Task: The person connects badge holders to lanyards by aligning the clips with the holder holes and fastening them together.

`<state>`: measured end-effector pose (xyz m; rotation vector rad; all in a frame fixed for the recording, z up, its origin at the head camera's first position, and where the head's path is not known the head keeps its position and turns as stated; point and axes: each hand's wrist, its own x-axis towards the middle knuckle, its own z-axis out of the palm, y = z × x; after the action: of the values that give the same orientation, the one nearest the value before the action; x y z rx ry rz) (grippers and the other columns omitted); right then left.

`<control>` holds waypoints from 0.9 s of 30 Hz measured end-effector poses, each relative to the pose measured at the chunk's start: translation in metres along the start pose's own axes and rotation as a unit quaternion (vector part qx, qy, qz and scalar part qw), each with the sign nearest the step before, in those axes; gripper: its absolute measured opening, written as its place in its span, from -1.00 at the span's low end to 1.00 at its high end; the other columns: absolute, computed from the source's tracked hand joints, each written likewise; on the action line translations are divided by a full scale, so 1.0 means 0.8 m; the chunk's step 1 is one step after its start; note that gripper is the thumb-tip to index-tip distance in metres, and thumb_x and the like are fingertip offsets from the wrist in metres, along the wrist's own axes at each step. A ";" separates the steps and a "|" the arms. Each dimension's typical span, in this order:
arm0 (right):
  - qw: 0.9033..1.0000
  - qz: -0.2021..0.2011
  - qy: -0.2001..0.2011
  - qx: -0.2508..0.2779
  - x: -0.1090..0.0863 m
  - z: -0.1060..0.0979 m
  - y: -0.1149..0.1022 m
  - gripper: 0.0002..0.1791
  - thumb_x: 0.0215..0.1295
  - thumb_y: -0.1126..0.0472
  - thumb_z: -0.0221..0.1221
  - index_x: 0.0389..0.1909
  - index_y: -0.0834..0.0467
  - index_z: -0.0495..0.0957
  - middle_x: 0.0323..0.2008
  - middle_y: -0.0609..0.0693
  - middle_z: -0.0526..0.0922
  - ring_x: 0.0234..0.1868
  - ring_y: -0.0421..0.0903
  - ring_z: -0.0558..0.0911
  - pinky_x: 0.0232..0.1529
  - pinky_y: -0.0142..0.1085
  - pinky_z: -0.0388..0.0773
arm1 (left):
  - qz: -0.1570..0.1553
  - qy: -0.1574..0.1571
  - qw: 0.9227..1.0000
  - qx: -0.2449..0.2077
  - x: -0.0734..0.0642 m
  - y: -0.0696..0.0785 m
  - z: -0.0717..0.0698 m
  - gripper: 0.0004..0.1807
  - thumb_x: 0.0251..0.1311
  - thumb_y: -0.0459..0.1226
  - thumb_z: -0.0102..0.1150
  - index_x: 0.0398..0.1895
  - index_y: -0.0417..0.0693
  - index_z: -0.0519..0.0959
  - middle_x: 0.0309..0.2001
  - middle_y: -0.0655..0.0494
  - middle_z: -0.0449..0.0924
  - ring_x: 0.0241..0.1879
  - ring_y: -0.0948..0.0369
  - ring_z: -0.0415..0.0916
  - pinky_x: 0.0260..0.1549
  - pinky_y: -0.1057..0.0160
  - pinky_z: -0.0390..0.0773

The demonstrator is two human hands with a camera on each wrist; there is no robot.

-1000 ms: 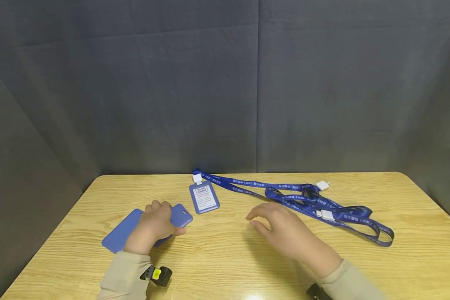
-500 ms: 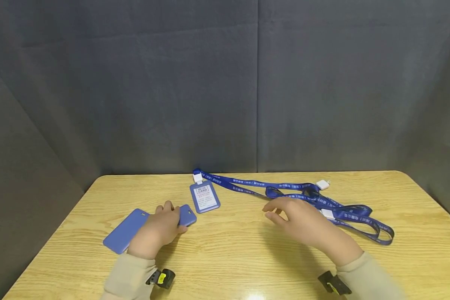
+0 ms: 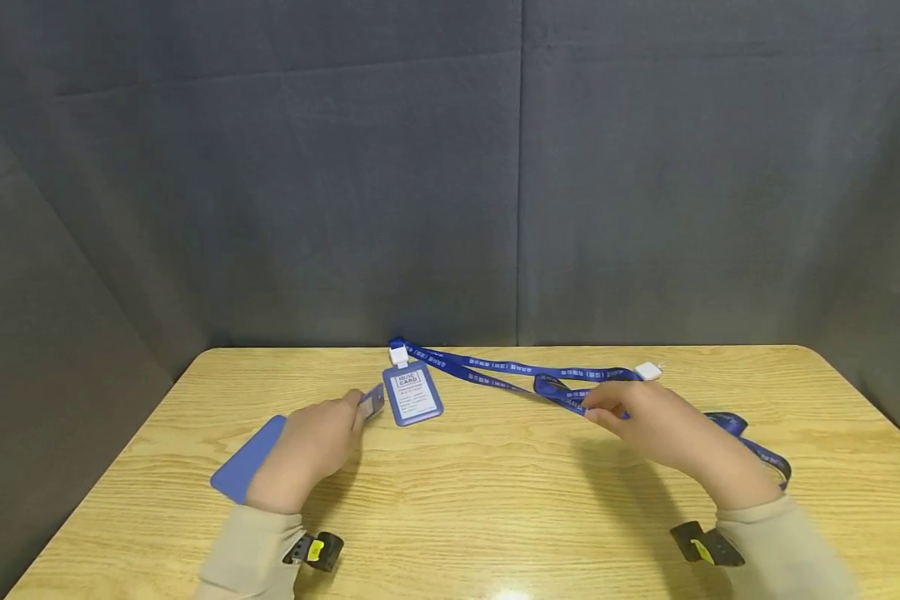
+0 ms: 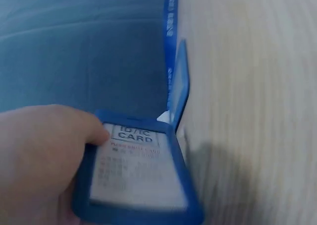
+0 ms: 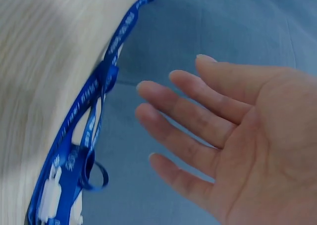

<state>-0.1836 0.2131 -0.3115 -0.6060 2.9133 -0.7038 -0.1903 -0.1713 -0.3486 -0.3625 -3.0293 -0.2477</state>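
Note:
My left hand point(image 3: 315, 454) pinches a blue ID card holder point(image 4: 138, 170) by its edge and tilts it up off the table, its printed white card showing in the left wrist view. Another blue card holder point(image 3: 247, 462) lies flat beside that hand, partly behind the wrist. Just right of the held one, a third card holder point(image 3: 414, 393) lies face up, clipped to a blue lanyard point(image 3: 521, 369). Over the heap of blue lanyards point(image 5: 81, 103) hovers my right hand point(image 3: 660, 429), fingers spread and relaxed with nothing in them. From the head camera it hides part of the straps.
A white lanyard clip point(image 3: 648, 371) lies near the table's back edge, and another white clip point(image 5: 50, 197) shows among the straps. A dark grey cloth point(image 3: 450, 183) hangs behind the wooden table point(image 3: 450, 517).
My left hand has lifted and tilted the card holder it was covering, so its card face now shows. My right hand has moved rightward, over the lanyards.

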 end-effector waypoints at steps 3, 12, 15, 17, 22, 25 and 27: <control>1.000 0.003 -0.007 0.000 -0.002 -0.006 0.014 -0.70 0.45 0.17 0.15 0.05 0.27 0.60 -0.12 0.07 0.68 -0.11 0.07 0.65 -0.14 0.00 0.59 | 0.011 0.039 0.999 -0.002 0.001 -0.007 -0.004 -0.70 0.42 -0.32 -0.01 0.09 -0.30 0.53 -0.31 -0.10 0.66 -0.46 0.07 0.55 -0.52 0.03 0.51; 0.999 0.017 -0.004 -0.032 -0.006 -0.018 0.057 -0.74 0.41 0.22 0.17 -0.07 0.35 0.63 -0.14 0.20 0.70 -0.09 0.22 0.65 -0.08 0.10 0.55 | 0.018 0.057 0.998 -0.001 0.001 -0.018 -0.009 -0.71 0.36 -0.33 0.10 0.07 -0.28 0.55 -0.30 -0.11 0.67 -0.45 0.10 0.57 -0.53 0.06 0.52; 0.999 0.027 -0.005 -0.046 -0.008 -0.022 0.070 -0.76 0.38 0.26 0.19 -0.13 0.39 0.63 -0.19 0.23 0.70 -0.13 0.23 0.66 -0.10 0.11 0.56 | 0.006 0.057 0.998 -0.015 0.002 -0.018 -0.010 -0.69 0.34 -0.32 0.10 0.09 -0.26 0.55 -0.27 -0.11 0.68 -0.42 0.10 0.57 -0.50 0.02 0.53; 0.998 0.032 -0.004 -0.052 -0.010 -0.024 0.077 -0.79 0.35 0.29 0.20 -0.17 0.39 0.64 -0.22 0.23 0.71 -0.16 0.22 0.67 -0.10 0.12 0.56 | 0.000 0.058 0.998 -0.030 0.003 -0.016 -0.010 -0.66 0.32 -0.30 0.11 0.11 -0.26 0.55 -0.24 -0.11 0.68 -0.41 0.09 0.56 -0.45 -0.01 0.53; 0.998 0.037 -0.004 -0.054 -0.012 -0.027 0.087 -0.87 0.30 0.35 0.23 -0.24 0.37 0.65 -0.26 0.23 0.71 -0.17 0.24 0.67 -0.10 0.15 0.54 | 0.003 0.061 0.995 -0.077 0.007 -0.007 -0.008 -0.64 0.31 -0.28 0.14 0.13 -0.24 0.54 -0.21 -0.12 0.68 -0.40 0.09 0.54 -0.40 -0.01 0.53; 0.998 0.043 -0.004 -0.054 -0.013 -0.027 0.090 -0.90 0.27 0.39 0.23 -0.25 0.34 0.66 -0.25 0.25 0.71 -0.13 0.27 0.66 -0.08 0.17 0.52 | 0.014 0.055 0.993 -0.106 0.008 0.000 -0.005 -0.62 0.33 -0.26 0.17 0.17 -0.22 0.53 -0.17 -0.12 0.67 -0.36 0.08 0.56 -0.32 -0.03 0.54; 0.997 0.048 -0.004 -0.054 -0.013 -0.028 0.091 -0.90 0.26 0.41 0.23 -0.25 0.33 0.67 -0.23 0.27 0.71 -0.11 0.30 0.65 -0.07 0.18 0.51 | 0.026 0.048 0.991 -0.123 0.009 0.006 -0.003 -0.58 0.34 -0.25 0.18 0.21 -0.22 0.51 -0.11 -0.14 0.67 -0.29 0.06 0.58 -0.24 -0.05 0.55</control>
<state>-0.2040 0.2860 -0.3250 -0.4726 2.9646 -0.5346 -0.1958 -0.1659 -0.3452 -0.4319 -2.8937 -0.6200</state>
